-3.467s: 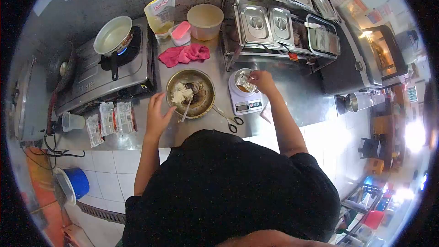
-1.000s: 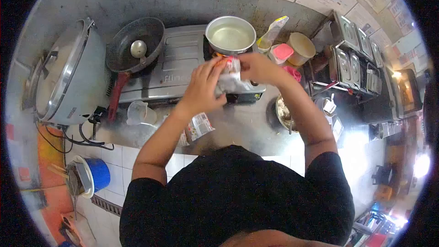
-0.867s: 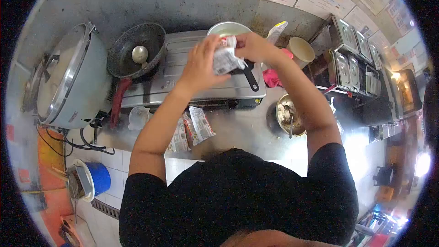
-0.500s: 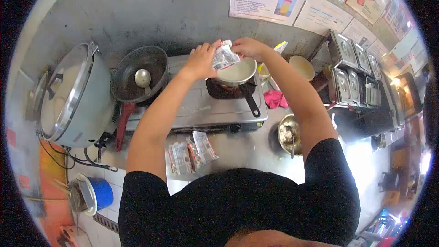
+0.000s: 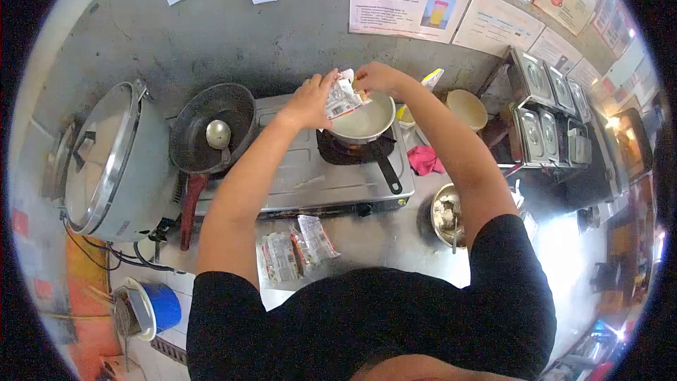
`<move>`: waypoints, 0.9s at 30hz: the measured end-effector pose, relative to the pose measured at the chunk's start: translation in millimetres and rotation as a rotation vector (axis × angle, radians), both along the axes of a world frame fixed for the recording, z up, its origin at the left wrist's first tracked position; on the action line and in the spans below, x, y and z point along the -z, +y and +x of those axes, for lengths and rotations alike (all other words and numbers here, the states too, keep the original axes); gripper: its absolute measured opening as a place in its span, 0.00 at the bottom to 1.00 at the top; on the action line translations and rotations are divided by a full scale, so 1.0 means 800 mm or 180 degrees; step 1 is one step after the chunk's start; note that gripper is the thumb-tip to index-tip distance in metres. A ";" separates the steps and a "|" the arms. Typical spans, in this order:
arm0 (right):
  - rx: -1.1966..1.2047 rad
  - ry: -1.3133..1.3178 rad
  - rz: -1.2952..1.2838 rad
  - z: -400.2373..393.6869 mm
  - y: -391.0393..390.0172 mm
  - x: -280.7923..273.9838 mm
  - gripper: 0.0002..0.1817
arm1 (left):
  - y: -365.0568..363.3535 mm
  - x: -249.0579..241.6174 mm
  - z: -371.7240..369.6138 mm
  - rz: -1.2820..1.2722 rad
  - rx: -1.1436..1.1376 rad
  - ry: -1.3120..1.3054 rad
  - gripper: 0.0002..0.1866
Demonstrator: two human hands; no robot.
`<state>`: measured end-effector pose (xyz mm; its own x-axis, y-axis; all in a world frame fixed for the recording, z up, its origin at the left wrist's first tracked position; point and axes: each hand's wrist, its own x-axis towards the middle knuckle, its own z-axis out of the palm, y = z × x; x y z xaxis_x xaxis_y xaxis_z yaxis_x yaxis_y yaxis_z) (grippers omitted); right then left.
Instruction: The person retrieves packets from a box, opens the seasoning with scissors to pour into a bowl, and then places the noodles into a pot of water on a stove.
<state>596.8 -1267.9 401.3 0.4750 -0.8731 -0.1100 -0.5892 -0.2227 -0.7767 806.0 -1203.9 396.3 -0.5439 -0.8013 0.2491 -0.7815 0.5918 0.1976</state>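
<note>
My left hand grips a white printed plastic packet, holding it tilted above the left side of a light-coloured saucepan. At the packet's right edge, my right hand has its fingers closed on it; a bit of yellow-orange shows beside the fingertips. Pale liquid sits in the saucepan, which rests on the right burner of a gas stove with its black handle pointing toward me. Several similar packets lie on the counter in front of the stove.
A dark frying pan holds a metal ladle on the left. Beyond stands a large lidded cooker. To the right are a pink cloth, a metal bowl with a utensil, a pale bowl and lidded steel containers.
Both hands stay over the saucepan with the packet. My right fingers have shifted slightly at its edge, where yellow-orange now shows. The whole view has tilted up a little.
</note>
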 end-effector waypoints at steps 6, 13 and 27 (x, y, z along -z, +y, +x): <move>-0.0138 -0.0360 0.0470 -0.007 0.007 0.001 0.17 | -0.004 0.009 -0.001 0.0069 0.0222 0.0283 0.56; 0.0076 -0.0175 -0.0247 -0.006 0.003 0.004 0.13 | -0.004 0.005 0.002 0.0137 0.0273 0.0257 0.58; -0.0276 -0.0362 0.0432 0.004 0.033 -0.021 0.19 | -0.004 -0.001 0.009 0.0055 0.0375 0.0370 0.55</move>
